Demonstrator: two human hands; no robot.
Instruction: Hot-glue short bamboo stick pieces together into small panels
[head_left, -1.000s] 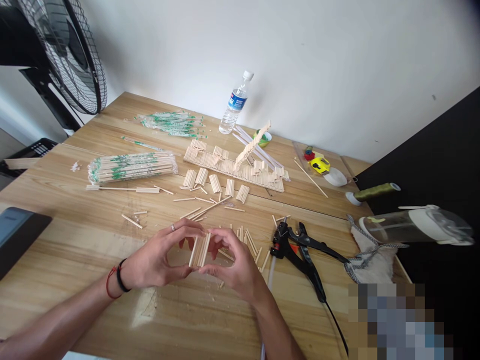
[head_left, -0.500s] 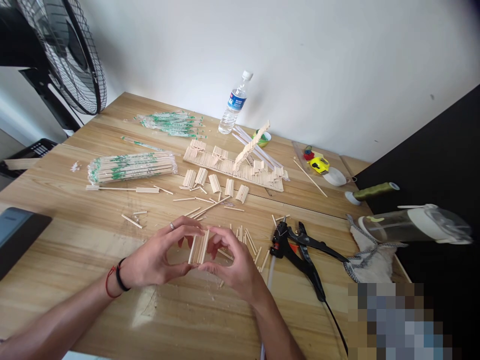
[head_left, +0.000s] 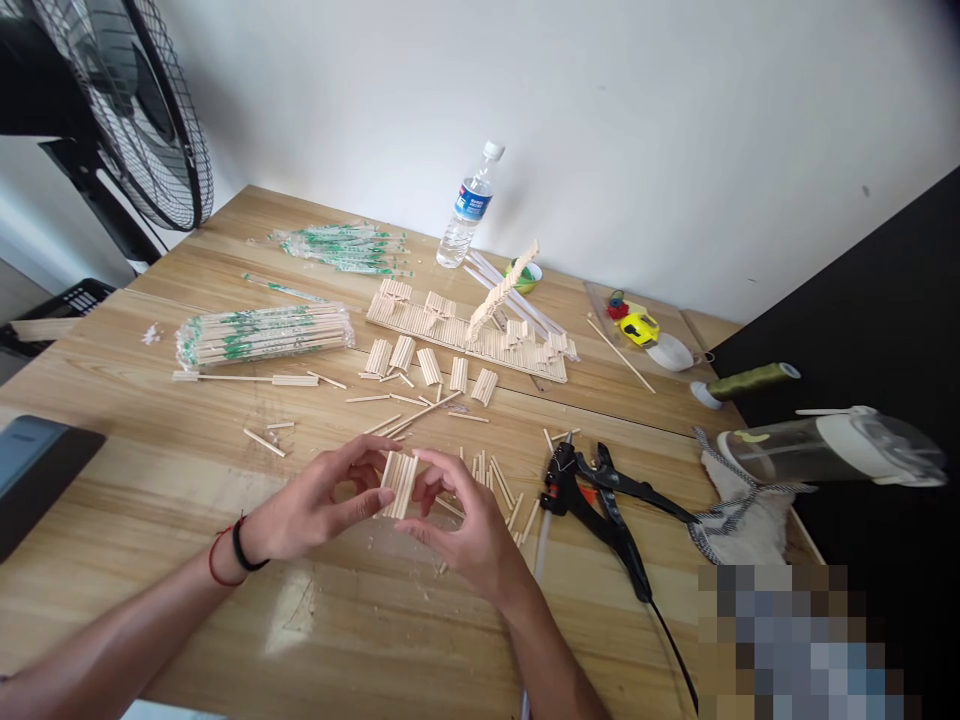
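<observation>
Between my two hands, above the near part of the table, is a small panel of short wooden sticks (head_left: 400, 484) set side by side. My left hand (head_left: 326, 500) grips its left side, thumb on the face and fingers behind. The right edge is pinched by my right hand (head_left: 465, 520), with the thumb at the lower corner and fingers at the upper one. Beyond them lie several similar stick panels (head_left: 430, 367) in a row. Behind these stands a long stick-built model (head_left: 457, 330) with a slanting piece rising from it. Loose cut sticks (head_left: 502, 482) are scattered beside my right hand.
A black glue gun (head_left: 592, 510) and black cutters (head_left: 637, 487) lie to the right, a cable trailing forward. Packs of wrapped chopsticks (head_left: 262, 333) sit at left. A water bottle (head_left: 466, 210) stands near the wall. A phone-like dark device (head_left: 45, 470) rests at the left edge.
My left hand has shifted its grip, the thumb moving up onto the panel's face. The panel has turned so more of its ridged side shows. My right hand stays nearly in place.
</observation>
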